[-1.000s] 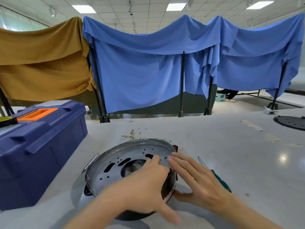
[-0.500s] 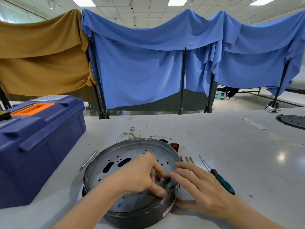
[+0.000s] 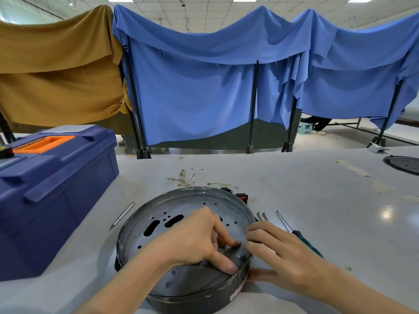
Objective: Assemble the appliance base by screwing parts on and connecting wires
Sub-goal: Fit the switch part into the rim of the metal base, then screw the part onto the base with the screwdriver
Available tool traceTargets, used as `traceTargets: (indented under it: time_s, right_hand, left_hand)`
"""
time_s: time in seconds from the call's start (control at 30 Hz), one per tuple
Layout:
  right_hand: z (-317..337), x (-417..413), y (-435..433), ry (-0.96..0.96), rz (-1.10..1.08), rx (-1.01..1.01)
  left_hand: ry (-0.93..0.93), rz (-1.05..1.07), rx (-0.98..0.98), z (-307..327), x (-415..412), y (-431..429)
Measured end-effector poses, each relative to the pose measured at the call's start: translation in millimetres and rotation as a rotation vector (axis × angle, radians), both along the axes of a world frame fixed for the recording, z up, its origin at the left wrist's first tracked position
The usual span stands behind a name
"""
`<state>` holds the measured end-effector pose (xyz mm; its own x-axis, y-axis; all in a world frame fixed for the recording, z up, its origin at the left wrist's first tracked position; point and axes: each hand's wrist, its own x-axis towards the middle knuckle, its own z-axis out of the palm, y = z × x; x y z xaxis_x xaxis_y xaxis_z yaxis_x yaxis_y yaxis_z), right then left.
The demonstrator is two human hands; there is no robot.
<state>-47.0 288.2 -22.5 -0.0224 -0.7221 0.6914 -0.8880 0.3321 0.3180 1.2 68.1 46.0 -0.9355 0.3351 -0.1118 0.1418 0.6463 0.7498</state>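
The appliance base is a round dark metal pan with a perforated plate inside, lying on the table in front of me. My left hand rests on the plate, thumb flat and fingers curled down near the right rim; anything under the fingertips is hidden. My right hand holds the base's right rim, fingers on top and thumb against the outer wall. A small screw stands on the plate between my hands. A green-handled screwdriver lies partly behind my right hand. Two long screws lie beside the rim.
A blue toolbox with an orange handle stands on the left. A metal rod lies between it and the base. Loose wires and a red switch lie behind the base. A black disc sits at the far right.
My left hand has slid across the plate toward the near right rim and curled its fingers. My right fingers have bent onto the rim. The long screws have come into sight.
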Motion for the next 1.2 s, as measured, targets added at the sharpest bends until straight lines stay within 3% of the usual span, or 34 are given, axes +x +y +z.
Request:
traceTargets:
  time_s: [0.5, 0.67, 0.77, 0.83, 0.93, 1.03, 1.2]
  right_hand:
    - [-14, -1, 1, -0.074, -0.048, -0.022]
    - [9, -5, 16, -0.181, -0.09, -0.247]
    - [22, -13, 29, -0.169, -0.367, -0.316]
    - [25, -13, 33, -0.369, -0.65, -0.268]
    - [21, -9, 32, -0.732, -1.042, -0.031]
    - [22, -1, 26, -0.843, -1.149, 0.092]
    - [24, 1, 25, -0.939, -1.14, 0.099]
  left_hand:
    - [0.064, 0.018, -0.064, -7, -1, 6]
    - [0.081, 0.014, -0.069, -9, 0, 7]
    - [0.068, 0.016, -0.068, -9, -1, 6]
    - [0.058, 0.028, -0.065, -10, -1, 7]
    - [0.06, 0.047, -0.073, -10, -1, 8]
    - [0.064, 0.056, -0.062, -10, 1, 9]
    - [0.077, 0.057, -0.066, -8, 2, 10]
